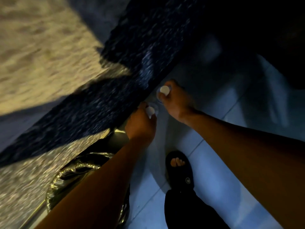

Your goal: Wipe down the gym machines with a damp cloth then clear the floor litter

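Dim, motion-blurred view down at a pale tiled floor (206,154). Left hand (140,124) has its fingers curled round a clear plastic bottle with a white cap (149,110); right hand (175,100) grips a second white-capped bottle (164,90). Both bottles sit close together, just beside the edge of a dark speckled mat (132,63). A crumpled black plastic bag (79,169) lies under the left forearm. A foot in a black slide sandal (179,169) stands on the tiles.

A pale tiled floor (214,146) is seen below both grips; a slippered foot (179,169) is planted on it nearby.
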